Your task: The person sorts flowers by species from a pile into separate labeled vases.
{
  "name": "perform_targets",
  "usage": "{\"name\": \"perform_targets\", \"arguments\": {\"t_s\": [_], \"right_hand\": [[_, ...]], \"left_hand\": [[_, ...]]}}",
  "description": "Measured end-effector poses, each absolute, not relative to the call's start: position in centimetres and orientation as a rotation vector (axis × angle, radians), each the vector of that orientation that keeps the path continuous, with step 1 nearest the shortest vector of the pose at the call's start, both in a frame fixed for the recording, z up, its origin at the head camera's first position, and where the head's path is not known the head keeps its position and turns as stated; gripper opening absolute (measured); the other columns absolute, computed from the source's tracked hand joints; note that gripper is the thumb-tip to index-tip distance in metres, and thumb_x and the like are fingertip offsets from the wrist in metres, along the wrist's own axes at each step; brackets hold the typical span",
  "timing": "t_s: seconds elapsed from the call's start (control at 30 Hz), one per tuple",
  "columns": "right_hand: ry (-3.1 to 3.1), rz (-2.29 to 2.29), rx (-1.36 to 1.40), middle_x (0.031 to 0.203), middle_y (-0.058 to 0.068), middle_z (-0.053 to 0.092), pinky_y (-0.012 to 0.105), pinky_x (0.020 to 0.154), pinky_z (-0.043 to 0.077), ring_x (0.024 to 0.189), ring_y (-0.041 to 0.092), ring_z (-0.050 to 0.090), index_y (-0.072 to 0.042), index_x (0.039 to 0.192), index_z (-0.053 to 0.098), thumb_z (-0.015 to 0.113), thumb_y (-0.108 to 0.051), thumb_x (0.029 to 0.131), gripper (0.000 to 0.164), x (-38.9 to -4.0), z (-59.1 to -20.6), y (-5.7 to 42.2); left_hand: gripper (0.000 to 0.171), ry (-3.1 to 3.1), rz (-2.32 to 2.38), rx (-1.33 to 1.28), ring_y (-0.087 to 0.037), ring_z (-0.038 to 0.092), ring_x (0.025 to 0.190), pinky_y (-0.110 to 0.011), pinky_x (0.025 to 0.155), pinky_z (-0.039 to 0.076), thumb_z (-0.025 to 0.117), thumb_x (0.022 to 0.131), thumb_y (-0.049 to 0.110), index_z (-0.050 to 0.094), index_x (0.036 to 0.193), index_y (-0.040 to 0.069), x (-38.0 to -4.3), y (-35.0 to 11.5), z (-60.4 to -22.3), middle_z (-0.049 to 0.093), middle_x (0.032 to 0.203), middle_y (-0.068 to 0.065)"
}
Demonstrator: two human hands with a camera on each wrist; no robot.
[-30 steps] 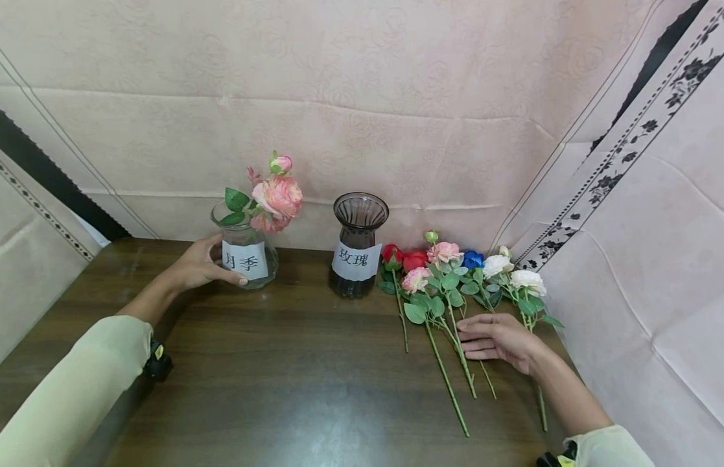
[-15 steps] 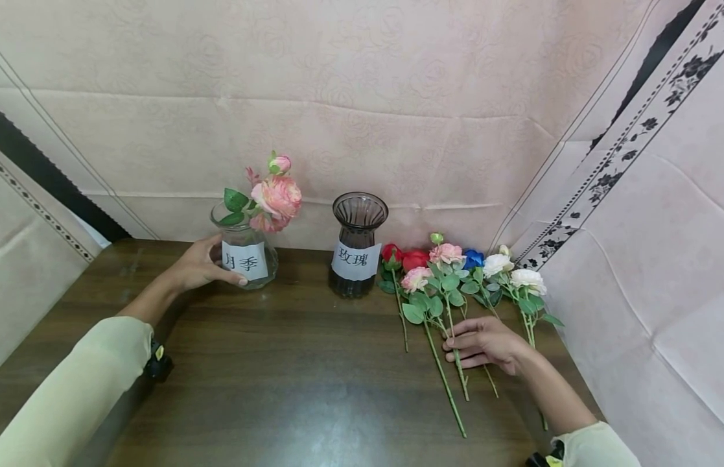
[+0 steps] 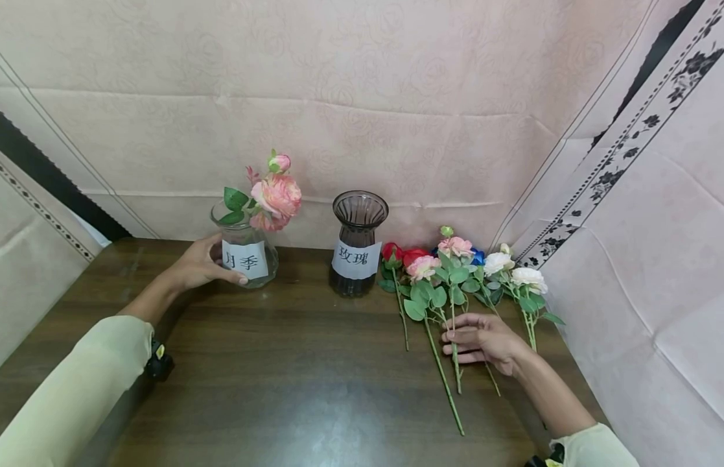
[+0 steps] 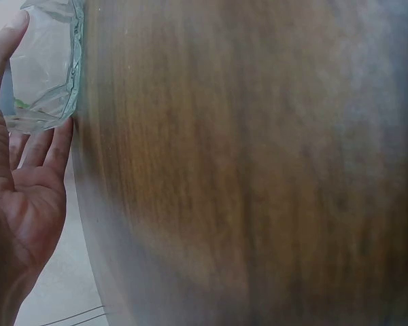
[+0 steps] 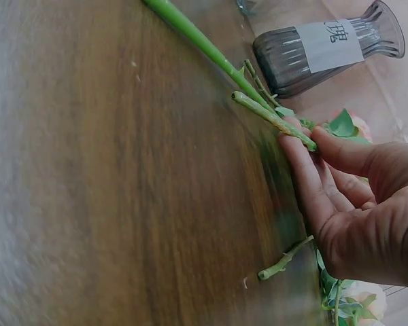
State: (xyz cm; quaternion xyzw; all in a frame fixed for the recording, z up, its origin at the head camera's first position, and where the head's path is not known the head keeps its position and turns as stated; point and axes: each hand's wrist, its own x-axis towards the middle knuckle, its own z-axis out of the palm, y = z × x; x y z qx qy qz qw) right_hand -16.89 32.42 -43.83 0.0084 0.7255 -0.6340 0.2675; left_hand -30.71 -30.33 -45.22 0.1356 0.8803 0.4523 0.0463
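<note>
My left hand [image 3: 201,264] grips the side of a clear glass vase [image 3: 269,264] with a white paper label, thumb across its front. A pink artificial flower [image 3: 277,197] with a bud and green leaves stands in that vase, leaning right. In the right wrist view, my right hand [image 5: 364,204] pinches a green flower stem [image 5: 268,117] between thumb and fingers. That stem runs up towards a pink bloom [image 3: 455,247] in the head view. Another pink flower [image 3: 423,267] lies just left, its long stem [image 3: 444,383] pointing to the front.
A dark ribbed glass vase [image 3: 351,279] with a label stands in the middle at the back. Red flowers [image 3: 416,256], a blue flower [image 3: 478,257] and white flowers [image 3: 529,279] lie around the right hand. A patterned cloth wall [image 3: 362,117] borders the wooden table [image 3: 291,376].
My right hand has moved left to a pink flower's stem and taken hold of it. The pink blooms have shifted slightly right and the stem's lower end left. The left hand stays put.
</note>
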Motion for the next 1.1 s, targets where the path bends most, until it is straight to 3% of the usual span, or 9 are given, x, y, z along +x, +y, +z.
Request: {"name": "perform_targets", "arguments": {"t_s": [0.3, 0.53, 0.93, 1.1], "right_hand": [[1.884, -1.907, 0.051, 0.122, 0.005, 0.083, 0.040, 0.099, 0.069, 0.108, 0.019, 0.084, -0.004, 0.140, 0.069, 0.069, -0.005, 0.110, 0.030, -16.8, -43.8, 31.9], [1.816, -2.073, 0.061, 0.118, 0.000, 0.084, 0.038, 0.098, 0.069, 0.108, 0.016, 0.084, -0.010, 0.131, 0.072, 0.065, -0.002, 0.112, 0.021, -17.0, -44.1, 30.9], [1.723, -2.318, 0.158, 0.113, 0.001, 0.086, 0.035, 0.095, 0.070, 0.105, 0.017, 0.085, -0.012, 0.130, 0.067, 0.061, 0.001, 0.114, 0.022, -17.5, -44.3, 28.5], [1.688, -2.448, 0.220, 0.112, 0.003, 0.087, 0.038, 0.094, 0.070, 0.104, 0.019, 0.086, -0.016, 0.121, 0.073, 0.062, 0.002, 0.113, 0.022, -17.9, -44.5, 26.9]], "left_hand": [[0.102, 2.693, 1.374, 0.405, -0.008, 0.069, 0.117, -0.014, 0.096, 0.054, 0.104, 0.082, 0.018, 0.047, 0.167, 0.009, -30.9, -30.4, -45.4, 0.072, 0.146, -0.022], [0.102, 2.691, 1.382, 0.398, -0.007, 0.069, 0.115, -0.015, 0.096, 0.055, 0.104, 0.082, 0.018, 0.048, 0.166, 0.009, -30.8, -30.3, -45.4, 0.073, 0.145, -0.022], [0.101, 2.686, 1.379, 0.398, -0.012, 0.068, 0.119, -0.016, 0.096, 0.055, 0.104, 0.083, 0.019, 0.048, 0.167, 0.009, -30.7, -30.3, -45.3, 0.072, 0.146, -0.022], [0.101, 2.685, 1.383, 0.396, -0.011, 0.068, 0.118, -0.016, 0.096, 0.055, 0.104, 0.082, 0.019, 0.048, 0.166, 0.009, -30.7, -30.4, -45.3, 0.072, 0.146, -0.022]]}}
